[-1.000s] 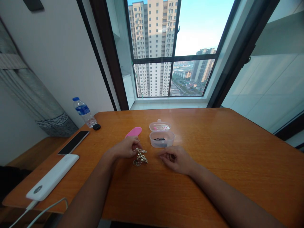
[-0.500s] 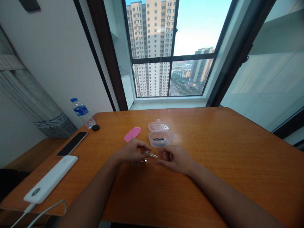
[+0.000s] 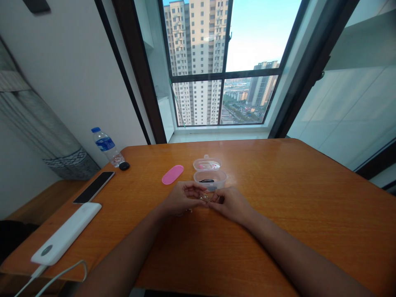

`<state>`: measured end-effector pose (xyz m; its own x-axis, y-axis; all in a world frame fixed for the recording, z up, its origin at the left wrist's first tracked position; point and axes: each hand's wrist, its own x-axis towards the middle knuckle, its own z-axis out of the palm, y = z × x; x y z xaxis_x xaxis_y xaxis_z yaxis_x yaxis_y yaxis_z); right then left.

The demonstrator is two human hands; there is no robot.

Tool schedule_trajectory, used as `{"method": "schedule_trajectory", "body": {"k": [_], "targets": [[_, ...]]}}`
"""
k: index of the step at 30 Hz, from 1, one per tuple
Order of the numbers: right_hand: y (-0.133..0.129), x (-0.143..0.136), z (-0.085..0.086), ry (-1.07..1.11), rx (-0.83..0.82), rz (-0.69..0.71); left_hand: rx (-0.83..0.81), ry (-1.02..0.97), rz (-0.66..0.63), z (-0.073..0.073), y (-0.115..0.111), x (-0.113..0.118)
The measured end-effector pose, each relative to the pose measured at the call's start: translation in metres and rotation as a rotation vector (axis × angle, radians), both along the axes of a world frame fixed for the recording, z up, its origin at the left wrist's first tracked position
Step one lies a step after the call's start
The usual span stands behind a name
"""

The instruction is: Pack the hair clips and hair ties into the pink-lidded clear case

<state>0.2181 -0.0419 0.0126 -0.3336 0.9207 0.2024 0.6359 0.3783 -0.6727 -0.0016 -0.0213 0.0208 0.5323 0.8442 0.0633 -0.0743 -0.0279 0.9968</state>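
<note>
My left hand is curled, its thumb and fingertips at a small shiny silver metal piece. My right hand meets it from the right, thumb and fingers pinched on the same piece. The fingers partly hide it, so its exact kind does not show. Below my left hand another small shiny metal item lies on the table, mostly covered. Just beyond both hands stands a clear plastic case with its lid open and a dark thin item inside.
A pink oval piece lies left of the case. Along the table's left side are a water bottle, a round black object, a phone and a white power bank with a cable. The wooden table ends before a window.
My left hand has moved right, bringing the metal piece to my right hand. My right fingers, apart from it before, have closed on it. The case and pink piece stay put.
</note>
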Motion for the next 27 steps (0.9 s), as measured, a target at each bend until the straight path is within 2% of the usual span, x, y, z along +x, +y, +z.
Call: {"method": "schedule_trajectory", "body": {"k": [4,8,15,21,27], "targets": [[0.0,0.0,-0.001,0.141,-0.105,0.001,-0.037,-0.076,0.026,-0.002,0.002,0.004],[-0.002,-0.003,0.004,0.225,-0.248,0.038,-0.055,-0.033,0.053,-0.005,0.004,0.007],[-0.003,-0.005,0.008,0.344,-0.383,0.132,0.006,0.013,-0.003,-0.005,0.005,0.006],[-0.001,-0.006,0.006,0.469,-0.43,0.134,0.033,-0.069,0.056,-0.001,0.006,0.005],[-0.001,-0.006,0.008,0.458,-0.418,0.143,0.01,-0.087,0.066,-0.004,0.007,0.006]]}}
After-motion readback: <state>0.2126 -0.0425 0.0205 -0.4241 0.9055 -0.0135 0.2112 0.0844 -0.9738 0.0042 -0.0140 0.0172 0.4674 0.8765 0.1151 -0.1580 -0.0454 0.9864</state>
